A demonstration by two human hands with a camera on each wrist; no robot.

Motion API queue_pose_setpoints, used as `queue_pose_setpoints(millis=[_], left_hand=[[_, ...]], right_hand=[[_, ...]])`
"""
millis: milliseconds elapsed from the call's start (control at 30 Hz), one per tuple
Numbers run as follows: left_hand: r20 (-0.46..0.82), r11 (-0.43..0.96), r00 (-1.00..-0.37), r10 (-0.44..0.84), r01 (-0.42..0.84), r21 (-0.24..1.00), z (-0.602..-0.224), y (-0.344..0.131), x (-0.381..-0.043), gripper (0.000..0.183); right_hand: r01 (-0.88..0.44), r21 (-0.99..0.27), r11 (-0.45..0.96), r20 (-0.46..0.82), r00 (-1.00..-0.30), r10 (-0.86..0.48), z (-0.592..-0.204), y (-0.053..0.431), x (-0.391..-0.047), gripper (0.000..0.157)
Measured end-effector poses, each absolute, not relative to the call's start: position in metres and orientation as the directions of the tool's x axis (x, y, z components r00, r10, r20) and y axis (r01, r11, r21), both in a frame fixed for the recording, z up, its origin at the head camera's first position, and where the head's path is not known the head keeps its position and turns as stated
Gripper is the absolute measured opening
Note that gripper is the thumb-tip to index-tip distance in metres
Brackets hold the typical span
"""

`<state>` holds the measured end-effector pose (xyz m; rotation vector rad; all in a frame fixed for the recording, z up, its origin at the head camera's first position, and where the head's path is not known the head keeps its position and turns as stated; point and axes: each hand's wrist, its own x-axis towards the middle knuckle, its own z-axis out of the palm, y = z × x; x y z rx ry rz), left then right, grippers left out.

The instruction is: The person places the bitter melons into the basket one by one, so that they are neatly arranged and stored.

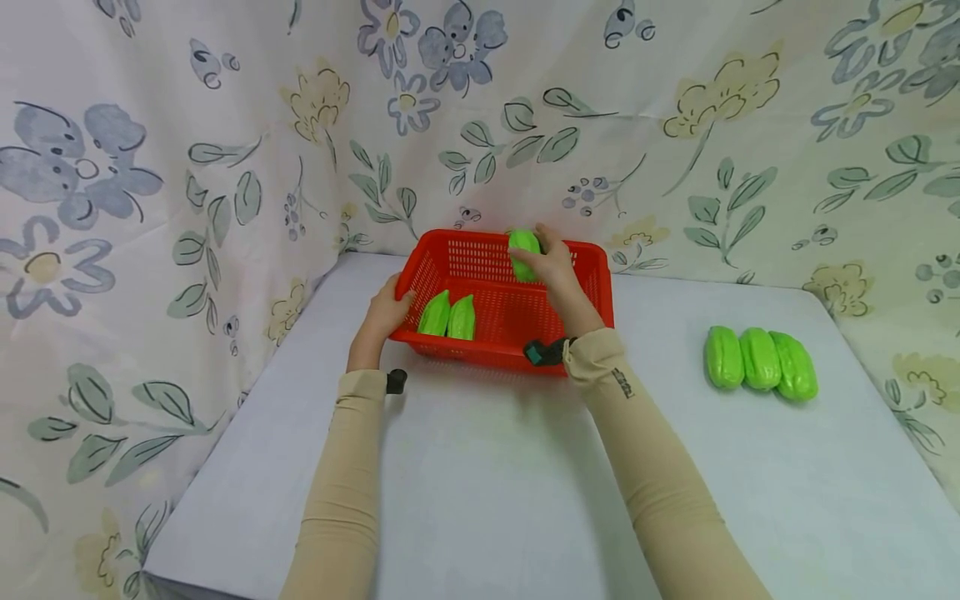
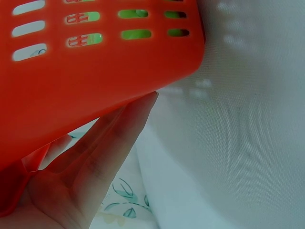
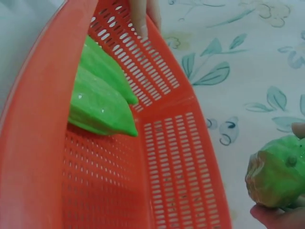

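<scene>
A red perforated plastic basket [image 1: 502,304] sits toward the back of the table. My left hand [image 1: 386,308] grips its left end, thumb over the rim and fingers along the outside wall, as the left wrist view of those fingers [image 2: 114,148] also shows. My right hand [image 1: 553,265] holds a glossy green ribbed fruit [image 1: 523,254] between thumb and fingers, over the basket's back side. In the right wrist view this fruit [image 3: 276,171] shows a brownish-green end. Two similar green fruits [image 1: 433,315] with pointed tips lie side by side at the basket's left end.
Three more green fruits [image 1: 761,358] lie in a row on the right side of the white table [image 1: 480,475]. A floral-patterned cloth [image 1: 525,108] hangs behind the table and along its left side. Dark wrist devices [image 1: 543,352] are at both sleeve cuffs.
</scene>
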<state>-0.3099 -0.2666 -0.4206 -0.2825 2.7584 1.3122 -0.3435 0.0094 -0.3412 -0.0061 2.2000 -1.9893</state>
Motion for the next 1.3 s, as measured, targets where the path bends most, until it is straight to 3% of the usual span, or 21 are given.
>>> queue_pose_setpoints(millis=[400,700,867,1033,1167,1300], left_hand=[[-0.131,0.63,-0.982,-0.135,-0.187,0.754,-0.42,-0.266,-0.31,0.059],[-0.138,0.625,-0.981,-0.137,-0.194,0.756,-0.418,-0.267,-0.31,0.059],[-0.146,0.616,-0.98,-0.136,-0.199,0.762,-0.421,-0.267,-0.31,0.059],[-0.154,0.611,-0.979,-0.135,-0.204,0.765,-0.421,-0.266,-0.31,0.059],[-0.16,0.607,-0.978,-0.134,-0.209,0.766,-0.42,-0.266,-0.309,0.06],[-0.155,0.606,-0.979,-0.135,-0.206,0.769,-0.419,-0.265,-0.309,0.059]], right_hand=[[0.177,-0.973,0.15,-0.203,-0.962,-0.184,-0.341,-0.011,-0.352,0.073],[0.35,-0.916,0.194,-0.392,-0.881,-0.263,-0.34,-0.026,-0.361,0.073],[0.399,-0.866,0.302,-0.485,-0.818,-0.31,-0.348,-0.03,-0.367,0.054],[0.368,-0.81,0.456,-0.539,-0.773,-0.333,-0.355,-0.031,-0.372,0.031],[0.31,-0.764,0.566,-0.558,-0.758,-0.338,-0.356,-0.032,-0.372,0.029],[0.324,-0.744,0.584,-0.597,-0.716,-0.363,-0.357,-0.036,-0.372,0.031]])
